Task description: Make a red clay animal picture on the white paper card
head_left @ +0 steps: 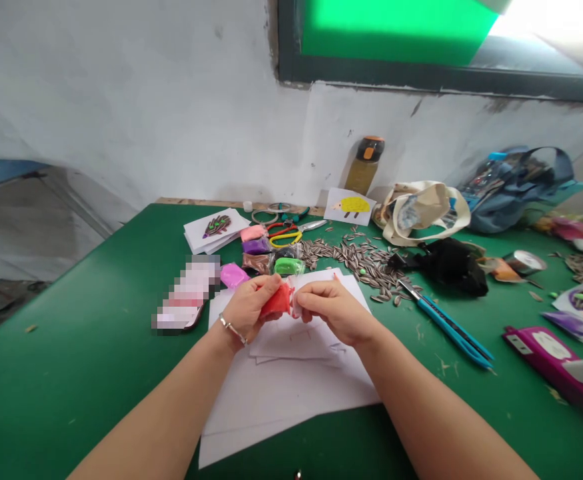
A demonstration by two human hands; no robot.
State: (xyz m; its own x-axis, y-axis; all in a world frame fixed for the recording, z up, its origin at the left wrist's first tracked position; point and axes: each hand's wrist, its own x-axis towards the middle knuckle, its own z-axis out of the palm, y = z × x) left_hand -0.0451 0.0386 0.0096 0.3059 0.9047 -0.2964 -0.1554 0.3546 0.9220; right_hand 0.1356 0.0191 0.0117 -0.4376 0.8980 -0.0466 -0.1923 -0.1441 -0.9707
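My left hand (249, 308), with a bracelet at its wrist, is closed on a small clear packet of red clay (276, 301). The fingers of my right hand (332, 308) pinch the packet's clear right end. Both hands are above white paper sheets (271, 393) on the green table. Just beyond them lie packets of green clay (288, 266), brown clay (256, 263), purple clay (256, 246) and pink clay (254, 233). A bright pink-purple lump (234, 275) sits left of these.
Sunflower seeds (366, 257) are scattered behind the right hand. A blue cutter (451, 327), black bag (454, 267) and magenta box (546, 360) lie right. Scissors (286, 238) and cards (211, 233) are behind; a blurred-out object (186, 293) is left. A bottle (365, 167) stands by the wall.
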